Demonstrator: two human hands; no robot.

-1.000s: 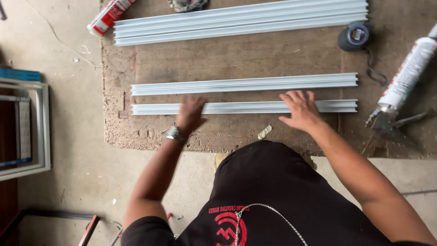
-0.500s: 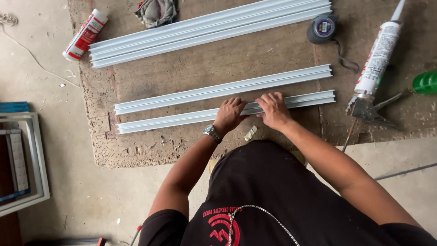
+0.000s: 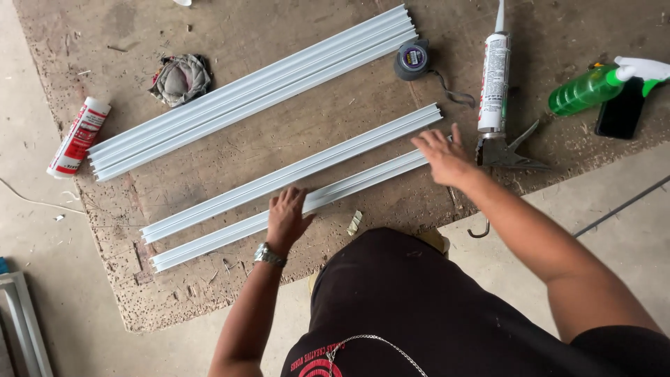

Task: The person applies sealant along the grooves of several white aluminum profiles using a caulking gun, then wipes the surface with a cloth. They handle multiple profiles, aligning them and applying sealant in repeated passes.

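Note:
Two long white profile strips lie side by side on a worn board (image 3: pixel 209 42). My left hand (image 3: pixel 287 215), with a metal wristwatch, rests flat on the nearer strip (image 3: pixel 223 236), fingers apart. The farther strip (image 3: pixel 335 157) lies just beyond it. My right hand (image 3: pixel 441 152) hovers open over the right end of the nearer strip, close to the caulking gun (image 3: pixel 497 91). It holds nothing.
A bundle of several white strips (image 3: pixel 251 87) lies at the back. Around it are a red-and-white sealant tube (image 3: pixel 78 137), a crumpled rag (image 3: pixel 180 78), a tape measure (image 3: pixel 413 59), a green spray bottle (image 3: pixel 593 85) and a black phone (image 3: pixel 620 112). A white frame (image 3: pixel 24 321) stands at lower left.
My right hand has slid away from the left hand to the right end of the nearer strip. The left hand stayed on the strip. The view has tilted.

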